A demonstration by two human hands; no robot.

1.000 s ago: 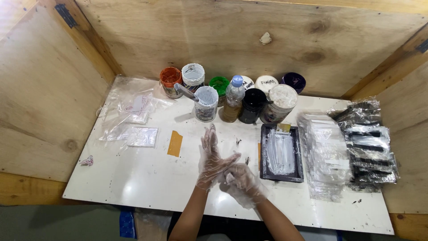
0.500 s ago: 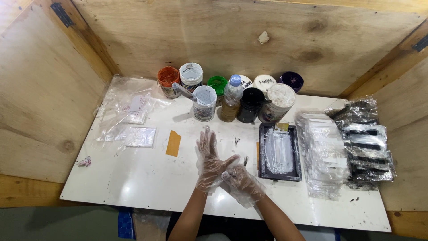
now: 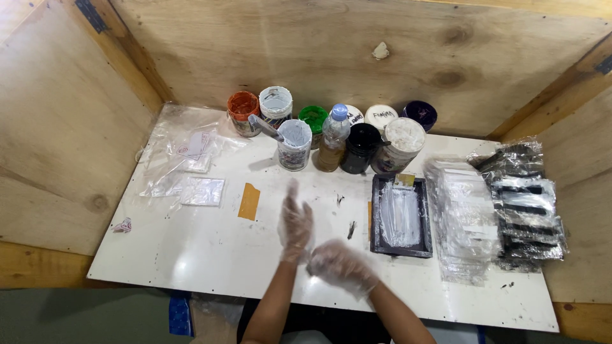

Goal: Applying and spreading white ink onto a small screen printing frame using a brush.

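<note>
— So where were your hands just then?

— Low in the middle of the frame, over the white desk (image 3: 191, 255). My left hand (image 3: 296, 224) stood upright with fingers stretched, inside a thin clear glove (image 3: 294, 210). My right hand (image 3: 341, 266), gloved too, was closed narrowly at the left wrist, pinching the glove's cuff, as far as I could judge; the blur hid the fingertips.

— Which step was that?

— Getting the glove seated, I would say. A next move would have called for a firm pull on the cuff without tearing the film.

— And around you?

— Just right of my hands lay a black tray (image 3: 400, 215) smeared with white paste. Further right sat a stack of clear packets (image 3: 462, 216), and beside it, at the right edge, dark packets (image 3: 526, 204). Along the upper middle stood paint tubs: an orange tub (image 3: 243, 113), a white tub (image 3: 294, 144) with a spatula (image 3: 264, 127) resting on it, a green-lidded one (image 3: 313, 117), a black jar (image 3: 361, 148), plus a plastic bottle (image 3: 333, 137). Loose clear bags (image 3: 188, 162) lay at the upper left, a strip of tan tape (image 3: 248, 201) near my left hand.

— Anything in the way?

— Nothing lay between my hands; the tray sat close on the right.
</note>
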